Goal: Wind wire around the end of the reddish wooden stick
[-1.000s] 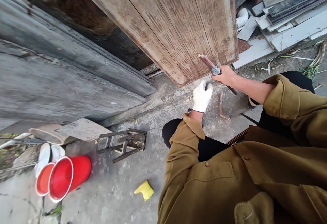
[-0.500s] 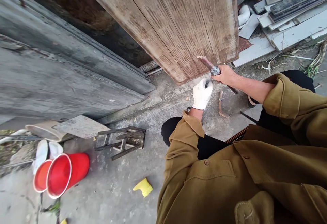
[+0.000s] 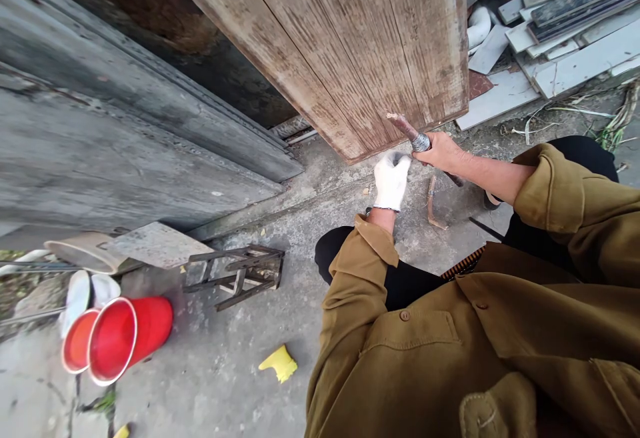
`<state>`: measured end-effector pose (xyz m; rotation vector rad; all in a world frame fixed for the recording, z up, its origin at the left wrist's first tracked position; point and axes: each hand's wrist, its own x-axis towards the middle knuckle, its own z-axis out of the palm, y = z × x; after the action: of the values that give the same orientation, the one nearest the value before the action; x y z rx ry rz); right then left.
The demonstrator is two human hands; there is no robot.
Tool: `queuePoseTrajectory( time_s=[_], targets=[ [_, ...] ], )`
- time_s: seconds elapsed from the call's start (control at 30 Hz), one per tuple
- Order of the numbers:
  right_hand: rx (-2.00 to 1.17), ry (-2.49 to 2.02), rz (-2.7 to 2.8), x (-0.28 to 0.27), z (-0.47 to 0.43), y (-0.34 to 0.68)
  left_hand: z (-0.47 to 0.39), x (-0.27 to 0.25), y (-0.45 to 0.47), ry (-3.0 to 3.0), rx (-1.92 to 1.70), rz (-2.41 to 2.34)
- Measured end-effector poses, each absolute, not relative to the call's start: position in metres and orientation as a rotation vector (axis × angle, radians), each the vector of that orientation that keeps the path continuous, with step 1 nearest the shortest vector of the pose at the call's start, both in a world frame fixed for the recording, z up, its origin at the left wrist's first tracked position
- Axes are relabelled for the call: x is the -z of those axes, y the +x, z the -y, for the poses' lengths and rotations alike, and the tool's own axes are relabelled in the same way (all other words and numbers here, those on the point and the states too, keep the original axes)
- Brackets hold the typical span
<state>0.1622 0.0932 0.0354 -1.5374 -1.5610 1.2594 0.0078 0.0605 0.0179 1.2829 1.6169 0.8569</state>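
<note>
My right hand (image 3: 441, 151), bare, is closed around a brown stick (image 3: 401, 125) that slants from upper left to lower right. Silvery wire (image 3: 421, 142) is wound in tight coils round the stick beside my fingers. Just left of it, my left hand (image 3: 391, 181) wears a white glove, with its fingers curled together near the coils. Whatever lies between those gloved fingers is too small to make out. A short bent piece of brown stick (image 3: 431, 201) lies on the concrete below my hands.
A wooden plank panel (image 3: 345, 45) stands ahead, with grey boards (image 3: 125, 131) to the left. A small wooden stool (image 3: 240, 275) lies tipped over near red buckets (image 3: 155, 325). A yellow piece (image 3: 280, 363) is on the floor. Stacked boards (image 3: 585, 58) fill the upper right.
My gloved left hand has shifted slightly left and turned its fingers upward. My right hand keeps its hold on the stick, almost unmoved.
</note>
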Motion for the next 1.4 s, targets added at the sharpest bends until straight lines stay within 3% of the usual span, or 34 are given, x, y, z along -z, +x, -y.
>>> queuePoseTrajectory(
  time_s=[0.13,0.57,1.4],
  targets=[
    [-1.284,-1.507,1.562,-0.027,-0.092,0.16,-0.059,-0.023,0.008,0.962,-1.002,-1.447],
    [-0.992,-1.296,1.849,-0.032,-0.103,0.173,-0.052,-0.037,0.016,0.552,-0.889,-1.113],
    [-1.312,-1.198,1.788,-0.048,-0.11,0.179,-0.052,-0.038,0.002,0.716,-0.808,-1.238]
  ],
)
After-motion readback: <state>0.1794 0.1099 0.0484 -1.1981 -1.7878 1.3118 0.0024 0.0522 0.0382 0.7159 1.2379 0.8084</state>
